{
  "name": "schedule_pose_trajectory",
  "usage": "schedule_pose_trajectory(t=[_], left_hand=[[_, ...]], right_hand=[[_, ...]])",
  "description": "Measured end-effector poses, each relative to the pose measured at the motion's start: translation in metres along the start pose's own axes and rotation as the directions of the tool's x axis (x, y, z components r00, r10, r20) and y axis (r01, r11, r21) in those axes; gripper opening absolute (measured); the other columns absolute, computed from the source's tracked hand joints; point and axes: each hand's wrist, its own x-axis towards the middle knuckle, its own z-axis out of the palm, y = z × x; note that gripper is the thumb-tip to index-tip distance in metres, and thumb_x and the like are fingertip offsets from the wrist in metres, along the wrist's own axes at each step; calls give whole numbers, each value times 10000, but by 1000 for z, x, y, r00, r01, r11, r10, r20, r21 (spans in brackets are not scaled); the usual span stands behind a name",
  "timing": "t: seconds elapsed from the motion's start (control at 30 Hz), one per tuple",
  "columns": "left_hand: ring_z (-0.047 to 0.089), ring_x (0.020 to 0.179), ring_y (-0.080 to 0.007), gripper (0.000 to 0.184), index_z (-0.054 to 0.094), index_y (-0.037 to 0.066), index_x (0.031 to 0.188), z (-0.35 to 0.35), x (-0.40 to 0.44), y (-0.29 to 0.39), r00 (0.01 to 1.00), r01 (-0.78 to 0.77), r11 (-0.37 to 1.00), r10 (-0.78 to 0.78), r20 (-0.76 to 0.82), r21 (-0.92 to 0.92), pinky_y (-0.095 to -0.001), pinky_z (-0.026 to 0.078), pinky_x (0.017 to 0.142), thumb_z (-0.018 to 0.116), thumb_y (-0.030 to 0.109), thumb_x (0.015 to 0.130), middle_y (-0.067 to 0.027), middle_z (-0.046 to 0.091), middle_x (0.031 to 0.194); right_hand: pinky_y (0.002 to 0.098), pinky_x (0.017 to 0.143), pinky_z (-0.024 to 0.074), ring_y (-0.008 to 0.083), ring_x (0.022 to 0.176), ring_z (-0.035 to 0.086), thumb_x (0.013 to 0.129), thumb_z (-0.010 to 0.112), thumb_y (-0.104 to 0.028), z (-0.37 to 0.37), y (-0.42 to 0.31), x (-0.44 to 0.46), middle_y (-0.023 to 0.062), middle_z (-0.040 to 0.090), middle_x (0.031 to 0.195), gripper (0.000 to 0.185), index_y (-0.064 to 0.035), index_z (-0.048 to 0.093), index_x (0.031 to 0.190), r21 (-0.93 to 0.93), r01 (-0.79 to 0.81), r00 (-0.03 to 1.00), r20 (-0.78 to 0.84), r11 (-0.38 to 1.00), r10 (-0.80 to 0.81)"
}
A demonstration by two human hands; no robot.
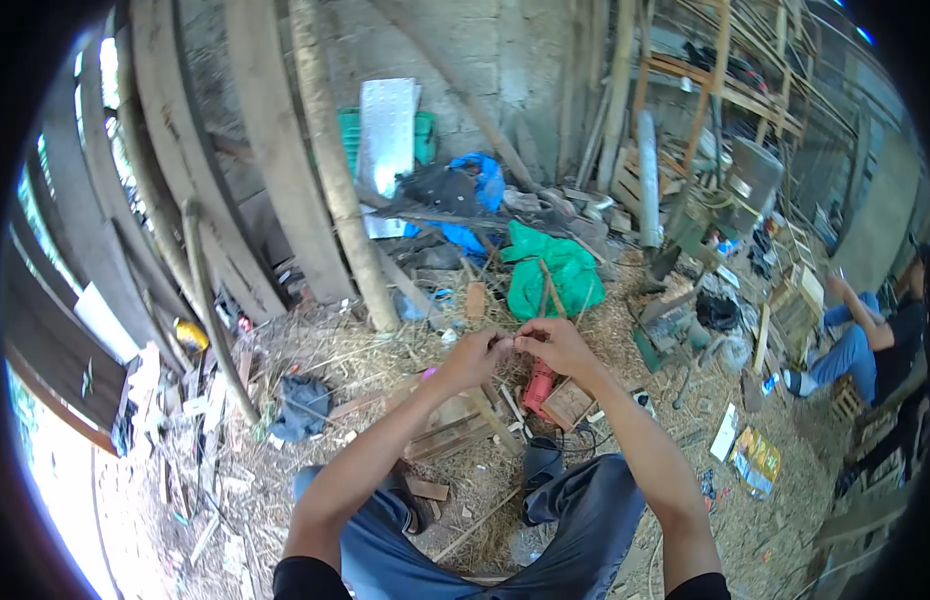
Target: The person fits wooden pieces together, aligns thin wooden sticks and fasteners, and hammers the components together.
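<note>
My left hand [477, 360] and my right hand [559, 346] meet in front of me, fingertips pinched close together. Something small and pale may be between them, but it is too small to make out. Just below my right hand, a red power tool [537, 388] rests on the ground, partly covered by that hand and wrist. A wooden block [567, 404] lies against its right side. Below my left hand are flat pieces of wood [450, 440] on the straw-strewn floor.
Beyond my hands lies a green plastic sack [555, 270]. A dark cloth [303, 408] is at the left, and a yellow packet [756, 462] at the right. Upright planks [275, 150] and a pole [345, 170] stand at the left. Another person [870, 345] sits far right.
</note>
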Motion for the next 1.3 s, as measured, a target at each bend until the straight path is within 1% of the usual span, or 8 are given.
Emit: schedule_pose_trajectory(t=[0.1,0.23,0.43,0.5,0.57,0.67,1.0,1.3], left_hand=[[564,727,-87,265,601,-14,1028,-38,-24,-16,990,113,965,-89,109,-237,-273,474,660,557,238,957,-33,625,783],[540,726,-88,247,607,-27,998,-65,-61,-28,968,249,769,-199,150,-589,-250,440,635,539,209,971,-20,607,810],[512,703,-65,225,611,-6,1025,-67,-65,-59,975,217,714,-186,118,-666,-229,430,649,536,199,971,4,592,817],[514,712,-67,226,604,-14,1054,-68,-59,-63,976,199,685,-201,81,-701,-223,429,648,527,183,976,-6,598,843],[521,726,-65,203,605,-8,1070,-63,-55,-67,976,146,487,-214,44,-861,-218,432,657,531,152,969,1,599,848],[530,721,-72,178,591,-3,1063,-66,-51,-56,969,135,645,-243,-34,-753,-221,438,668,534,130,960,-3,593,837],[526,681,-60,171,613,10,989,-51,-47,-53,956,129,811,-255,-145,-571,-223,434,631,608,170,929,13,577,764],[548,747,-58,209,606,-14,1040,-45,-41,-53,963,162,677,-269,-37,-718,-219,454,655,596,168,938,-18,627,847]], right_hand=[[279,667,482,116,735,619,854,674,-157,35,-20,11,49,678,805,198,5,665,967,272,-126,989,109,954,99],[240,666,459,81,747,581,879,653,-137,77,-38,18,6,647,824,181,10,651,985,458,-120,990,127,881,69],[215,636,419,50,730,541,883,642,-109,96,-36,36,-8,624,808,149,18,631,960,463,-195,976,180,865,124],[213,623,412,47,710,532,876,652,-112,94,-39,45,-13,616,792,148,16,627,945,532,-131,991,81,836,103],[213,621,411,47,708,534,874,653,-113,92,-39,48,-12,618,791,148,14,629,946,520,-114,993,56,847,99],[217,617,414,50,706,541,872,652,-112,92,-32,47,-5,624,795,149,15,633,947,483,-87,995,8,871,95],[236,590,422,57,660,547,878,642,-138,93,-24,40,25,629,716,165,26,640,893,397,-57,997,-27,916,74],[252,581,426,76,633,542,838,676,-166,82,-28,41,29,634,717,177,2,666,891,235,2,994,-110,972,24]])
